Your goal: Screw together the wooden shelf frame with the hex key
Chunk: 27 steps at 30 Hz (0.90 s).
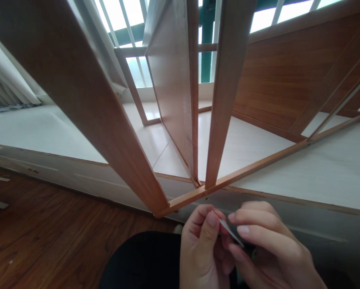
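Observation:
In the head view, my left hand (201, 245) pinches a thin, flat grey piece (231, 233) between thumb and curled fingers. The piece is seen nearly edge-on, so its exact kind is unclear. My right hand (273, 243) hovers close on its right side, thumb and fingers apart around the free end. Whether the right fingertips touch it, I cannot tell. Just above both hands runs the lower rail of a wooden frame (252, 166), with upright wooden boards (225, 92) joined to it. A small hole or fitting (207, 198) shows below the rail.
A thick wooden post (108, 108) slants across the left. Behind it stands a wooden panel (174, 80), with another panel (276, 80) to the right. They rest over a white ledge (333, 168) before barred windows. Wooden floor (47, 228) and a dark-clothed knee (144, 261) are below.

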{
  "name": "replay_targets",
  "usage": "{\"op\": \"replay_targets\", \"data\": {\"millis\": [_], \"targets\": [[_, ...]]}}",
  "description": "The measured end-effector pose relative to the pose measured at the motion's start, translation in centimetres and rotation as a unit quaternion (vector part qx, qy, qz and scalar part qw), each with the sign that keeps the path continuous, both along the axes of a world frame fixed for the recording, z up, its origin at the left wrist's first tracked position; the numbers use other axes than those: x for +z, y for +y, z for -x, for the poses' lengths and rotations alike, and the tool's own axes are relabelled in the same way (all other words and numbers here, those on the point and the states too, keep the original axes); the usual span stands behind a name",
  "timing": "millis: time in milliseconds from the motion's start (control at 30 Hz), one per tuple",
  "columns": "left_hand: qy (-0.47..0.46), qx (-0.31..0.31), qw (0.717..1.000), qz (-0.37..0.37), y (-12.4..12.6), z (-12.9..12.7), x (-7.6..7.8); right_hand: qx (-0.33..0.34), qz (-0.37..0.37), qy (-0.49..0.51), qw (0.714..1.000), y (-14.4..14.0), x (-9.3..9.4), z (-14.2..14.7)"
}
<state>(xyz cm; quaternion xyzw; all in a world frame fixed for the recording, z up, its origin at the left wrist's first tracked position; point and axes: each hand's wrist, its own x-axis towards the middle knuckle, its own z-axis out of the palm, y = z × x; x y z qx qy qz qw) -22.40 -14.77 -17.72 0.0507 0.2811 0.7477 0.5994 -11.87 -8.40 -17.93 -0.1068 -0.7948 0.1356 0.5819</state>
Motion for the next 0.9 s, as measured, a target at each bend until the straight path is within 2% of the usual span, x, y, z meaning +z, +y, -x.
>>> {"op": "replay_targets", "data": {"millis": [133, 233, 533, 900], "targets": [[0.0, -0.019, 1.0, -0.007, 0.2, 0.1, 0.2, 0.028, 0.0, -0.033, 0.999, 0.4, -0.1, -0.1], [0.006, -0.022, 1.0, -0.004, 0.2, 0.2, 0.2, 0.022, 0.0, -0.041, 0.999, 0.3, 0.0, 0.0], [0.013, -0.04, 0.998, -0.055, 0.3, 1.1, -1.2, 0.009, 0.001, -0.017, 1.0, 0.1, -0.1, -0.1], [-0.004, -0.025, 0.999, -0.031, 0.3, 1.0, -0.1, 0.045, 0.021, 0.0, 0.999, 0.2, -0.7, 0.0]]}}
